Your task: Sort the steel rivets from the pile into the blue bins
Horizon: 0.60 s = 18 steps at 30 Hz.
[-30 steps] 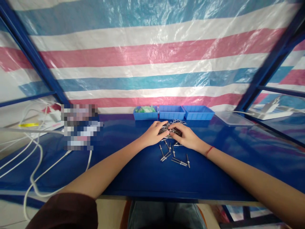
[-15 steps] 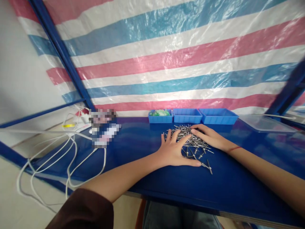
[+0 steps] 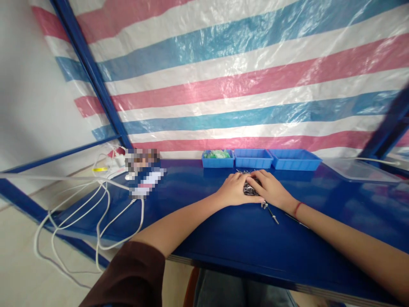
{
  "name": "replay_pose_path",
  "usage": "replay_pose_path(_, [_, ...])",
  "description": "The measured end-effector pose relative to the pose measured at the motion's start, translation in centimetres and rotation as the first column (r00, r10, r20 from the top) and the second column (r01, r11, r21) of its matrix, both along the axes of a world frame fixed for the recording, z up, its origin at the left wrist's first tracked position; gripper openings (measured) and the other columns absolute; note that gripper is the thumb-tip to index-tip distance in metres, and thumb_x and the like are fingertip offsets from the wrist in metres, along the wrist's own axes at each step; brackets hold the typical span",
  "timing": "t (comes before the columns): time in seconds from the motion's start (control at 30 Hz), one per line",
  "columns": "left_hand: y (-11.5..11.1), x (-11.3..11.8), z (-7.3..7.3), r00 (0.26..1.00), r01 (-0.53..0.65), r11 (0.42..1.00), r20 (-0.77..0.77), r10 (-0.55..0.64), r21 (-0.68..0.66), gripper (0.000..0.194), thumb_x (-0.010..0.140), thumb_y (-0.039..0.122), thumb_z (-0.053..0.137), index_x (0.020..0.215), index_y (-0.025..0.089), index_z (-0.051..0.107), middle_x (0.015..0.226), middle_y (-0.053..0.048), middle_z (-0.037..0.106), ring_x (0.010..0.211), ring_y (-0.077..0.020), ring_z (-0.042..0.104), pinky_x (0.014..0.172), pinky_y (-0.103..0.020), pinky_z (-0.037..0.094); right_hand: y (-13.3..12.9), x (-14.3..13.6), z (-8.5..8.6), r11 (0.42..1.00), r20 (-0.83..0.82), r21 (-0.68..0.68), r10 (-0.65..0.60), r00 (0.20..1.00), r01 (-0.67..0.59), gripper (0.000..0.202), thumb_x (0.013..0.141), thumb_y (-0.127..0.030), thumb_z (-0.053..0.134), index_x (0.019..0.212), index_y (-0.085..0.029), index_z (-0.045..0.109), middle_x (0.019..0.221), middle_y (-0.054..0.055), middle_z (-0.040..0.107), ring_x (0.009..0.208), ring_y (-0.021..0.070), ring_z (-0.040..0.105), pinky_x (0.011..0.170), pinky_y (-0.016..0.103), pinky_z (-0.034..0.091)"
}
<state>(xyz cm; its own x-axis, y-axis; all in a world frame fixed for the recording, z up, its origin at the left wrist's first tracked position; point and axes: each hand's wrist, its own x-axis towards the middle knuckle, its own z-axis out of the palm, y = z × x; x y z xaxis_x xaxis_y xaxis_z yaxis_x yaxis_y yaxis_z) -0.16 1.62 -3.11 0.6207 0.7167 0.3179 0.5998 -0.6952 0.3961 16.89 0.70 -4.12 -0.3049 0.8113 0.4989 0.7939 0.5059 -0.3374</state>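
Note:
A pile of thin metal rivets (image 3: 251, 188) lies on the blue tabletop (image 3: 204, 230), mostly covered by both hands. My left hand (image 3: 235, 189) curves round the pile's left side, its thumb stretched along the near edge. From the right, my right hand (image 3: 270, 187) cups the other side, its fingers meeting those of the left hand. Both are wrapped round the rivets. A loose rivet (image 3: 272, 214) sticks out toward the front below the hands, and a few tips show beyond the fingers.
Behind the pile stand three blue bins: the left one (image 3: 218, 160) holds green-and-white packets, then a middle bin (image 3: 253, 159) and a right bin (image 3: 294, 160). A clear plastic sheet (image 3: 361, 170) lies at right. White cables (image 3: 104, 221) hang at left.
Both hands have closed in from the sides, and the spread left fingers have come together. The scattered rivets are gathered into a tighter heap. The view has shifted slightly.

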Motion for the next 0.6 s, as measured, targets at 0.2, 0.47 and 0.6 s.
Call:
replay_pose_path(0.2, [0.4, 0.2, 0.4, 0.996, -0.086, 0.992, 0.025, 0.084, 0.094, 0.065, 0.065, 0.072, 0.057, 0.113, 0.029, 0.055, 0.12, -0.006, 0.049, 0.117, -0.0279, 0.043, 0.099, -0.046, 0.037, -0.8, 0.6, 2.1, 0.994, -0.193, -0.107, -0.05, 0.98, 0.029, 0.04, 0.093, -0.049, 0.03, 0.097, -0.022, 0.058, 0.098, 0.007, 0.066, 0.093, 0.022, 0.061, 0.086, 0.037, 0.046])
replay_pose_path(0.47, [0.4, -0.5, 0.5, 0.996, -0.047, 0.992, -0.08, 0.037, -0.119, 0.085, 0.067, 0.082, 0.041, 0.138, 0.037, 0.032, 0.151, -0.007, 0.018, 0.14, -0.0366, 0.013, 0.109, -0.057, 0.018, -7.7, 7.0, 0.1, 0.985, 0.11, -0.172, 0.045, 0.993, -0.025, 0.09, 0.067, -0.061, 0.064, 0.142, -0.027, 0.029, 0.145, 0.011, 0.039, 0.131, 0.0388, 0.034, 0.104, 0.056, 0.034])
replay_pose_path(0.6, [0.8, -0.4, 0.6, 0.989, -0.027, 0.99, -0.149, 0.007, -0.136, 0.088, 0.068, 0.082, 0.038, 0.14, 0.031, 0.032, 0.147, -0.012, 0.03, 0.137, -0.0351, 0.022, 0.109, -0.058, 0.015, -7.4, 7.2, -1.8, 0.983, 0.204, -0.185, 0.046, 0.978, -0.007, 0.106, 0.064, -0.061, 0.066, 0.148, -0.028, 0.012, 0.151, 0.012, 0.025, 0.137, 0.0408, 0.019, 0.105, 0.063, 0.027])
